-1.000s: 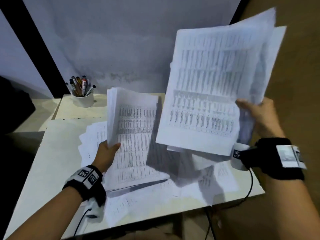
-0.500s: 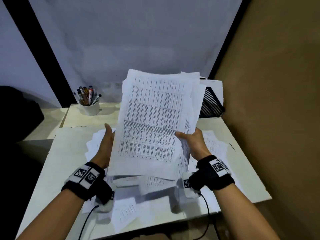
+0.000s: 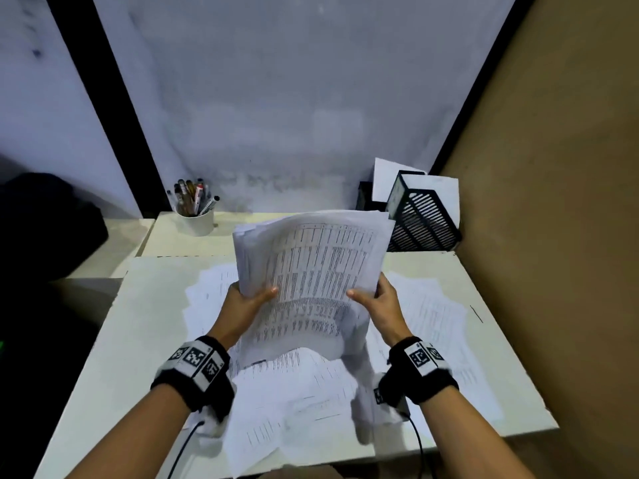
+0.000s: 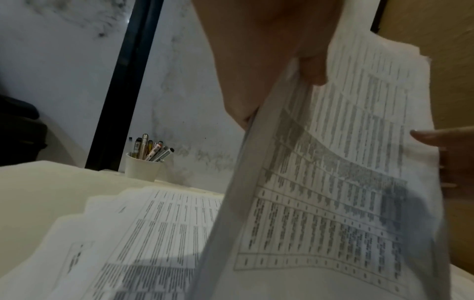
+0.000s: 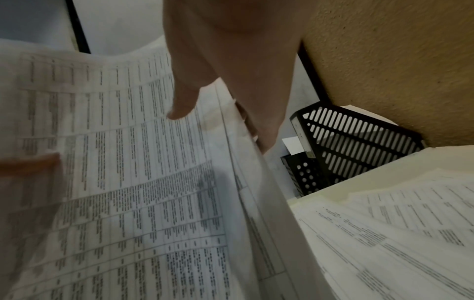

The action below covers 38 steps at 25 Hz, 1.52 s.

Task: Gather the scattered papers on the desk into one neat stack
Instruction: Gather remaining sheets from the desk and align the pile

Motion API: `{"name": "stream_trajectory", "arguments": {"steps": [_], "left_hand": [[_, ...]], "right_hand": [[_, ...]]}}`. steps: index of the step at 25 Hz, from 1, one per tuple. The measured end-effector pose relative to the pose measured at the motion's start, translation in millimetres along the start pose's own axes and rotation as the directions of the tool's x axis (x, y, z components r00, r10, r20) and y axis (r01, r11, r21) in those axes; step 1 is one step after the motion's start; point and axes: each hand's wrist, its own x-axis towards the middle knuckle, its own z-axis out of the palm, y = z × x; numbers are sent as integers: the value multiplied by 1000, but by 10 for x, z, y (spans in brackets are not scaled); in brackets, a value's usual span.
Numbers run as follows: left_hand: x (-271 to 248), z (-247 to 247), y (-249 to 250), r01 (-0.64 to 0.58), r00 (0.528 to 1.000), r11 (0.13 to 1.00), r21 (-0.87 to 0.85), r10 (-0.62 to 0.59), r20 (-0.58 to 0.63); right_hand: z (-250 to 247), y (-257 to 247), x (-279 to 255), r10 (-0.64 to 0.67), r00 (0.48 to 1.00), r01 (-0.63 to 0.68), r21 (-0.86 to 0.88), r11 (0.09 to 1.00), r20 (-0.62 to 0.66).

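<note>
A thick bundle of printed papers (image 3: 311,271) stands tilted above the middle of the desk (image 3: 145,340), held by both hands. My left hand (image 3: 247,300) grips its left edge, thumb on the front sheet. My right hand (image 3: 378,302) grips the right edge the same way. The bundle's lower sheets sag and splay toward me. In the left wrist view the bundle (image 4: 333,182) fills the right half, pinched by my left hand (image 4: 295,81). In the right wrist view my right hand (image 5: 218,101) clamps the bundle (image 5: 128,182). Loose sheets (image 3: 435,316) lie spread on the desk under and around the bundle.
A white cup of pens (image 3: 195,221) stands at the back left of the desk. A black slotted file holder (image 3: 420,223) with paper in it sits at the back right, against a brown wall (image 3: 553,236). Cables hang from both wristbands over the desk's front edge.
Two separate bundles, one in each hand, have come together into one bundle held by both hands. It has dropped lower toward the desk, and its bottom sheets now splay out.
</note>
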Motion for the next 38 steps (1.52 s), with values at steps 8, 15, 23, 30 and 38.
{"name": "stream_trajectory", "arguments": {"steps": [8,15,23,30,38], "left_hand": [[-31,-3,323,-134,991,984,-115,136,16],[47,33,569,-324,945,929,-179,310,-104],[169,217,788,-388,859,918,-76,331,-391],[207,207,773,-389,850,919,-66,330,-411],[235,180,787,-375,861,925,-68,320,-395]], "right_hand": [[92,-297,79,-114,993,118,118,986,-39],[208,-656,188,-278,954,290,110,951,-113],[380,-779,355,-191,944,234,139,962,-268],[450,-867,427,-129,896,209,149,966,-424],[388,-889,500,-133,921,192,130,973,-367]]}}
